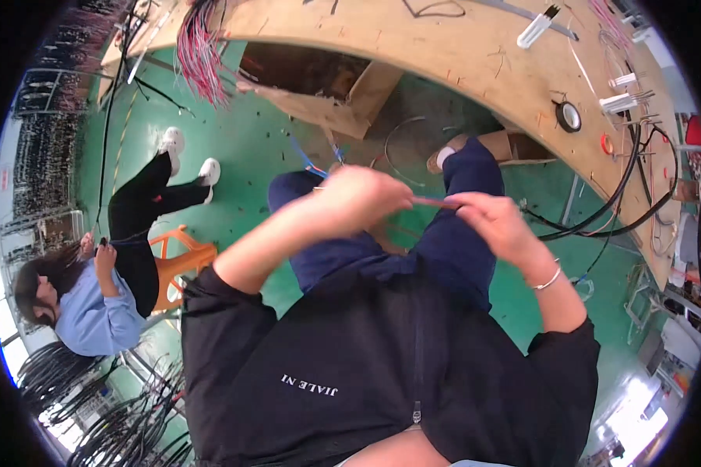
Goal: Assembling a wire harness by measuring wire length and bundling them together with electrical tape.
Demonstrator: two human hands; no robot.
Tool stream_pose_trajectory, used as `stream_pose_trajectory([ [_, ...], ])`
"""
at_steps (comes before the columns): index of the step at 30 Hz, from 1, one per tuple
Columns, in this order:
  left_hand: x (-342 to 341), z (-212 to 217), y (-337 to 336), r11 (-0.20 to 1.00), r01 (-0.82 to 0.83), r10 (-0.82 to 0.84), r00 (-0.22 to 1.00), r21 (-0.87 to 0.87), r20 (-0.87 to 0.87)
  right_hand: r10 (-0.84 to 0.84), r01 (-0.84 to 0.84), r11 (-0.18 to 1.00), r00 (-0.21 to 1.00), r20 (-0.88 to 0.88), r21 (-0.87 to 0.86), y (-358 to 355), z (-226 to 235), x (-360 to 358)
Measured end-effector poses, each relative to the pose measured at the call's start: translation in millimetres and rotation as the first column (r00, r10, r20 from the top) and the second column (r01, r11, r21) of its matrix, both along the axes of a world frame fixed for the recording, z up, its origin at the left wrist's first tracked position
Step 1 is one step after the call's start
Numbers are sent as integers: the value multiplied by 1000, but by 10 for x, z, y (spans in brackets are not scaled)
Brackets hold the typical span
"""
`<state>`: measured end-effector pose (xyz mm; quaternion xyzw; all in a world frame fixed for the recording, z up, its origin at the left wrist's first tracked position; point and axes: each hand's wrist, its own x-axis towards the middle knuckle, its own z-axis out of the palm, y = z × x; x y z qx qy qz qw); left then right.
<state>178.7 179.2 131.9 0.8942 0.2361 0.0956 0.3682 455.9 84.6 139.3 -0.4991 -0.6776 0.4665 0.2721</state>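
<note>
Above my lap, my left hand point(358, 198) is closed round a thin wire, its fingers partly smeared by motion. The short stretch of reddish and bluish wire point(435, 202) runs across to my right hand point(497, 224), which pinches its other side between thumb and fingers. Beyond my left hand, blue wires point(304, 156) with a bit of red stick out over the floor; whether they belong to the same wire I cannot tell. My dark blue trouser legs lie under both hands.
A wooden workbench point(444, 54) curves across the far side, bearing a black tape roll point(568, 117), an orange tape roll point(607, 143) and black cables point(639, 187). Beneath it sits a cardboard box point(358, 101). Red-and-white wires point(199, 54) hang off its edge. At left, another person point(101, 303) sits on an orange stool point(183, 261).
</note>
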Motion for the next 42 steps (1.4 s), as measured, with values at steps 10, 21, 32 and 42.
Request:
stream_pose_trajectory([
  [10,-732,-101,514,452,-178,-101,963,-874,-249,-18,22,966,1000,18,-258,-49,-458,197],
  [21,-1887,-1599,-7,483,-600,461,793,-637,-398,14,-240,914,825,565,326,-76,-821,-22],
  [32,-1866,-1425,-456,15,-590,843,442,-807,-307,-582,-197,648,496,645,736,3168,1382,747],
  [42,-1985,-1572,-670,-141,-256,955,218,-956,-200,241,-408,912,448,861,-43,5019,-99,1222],
])
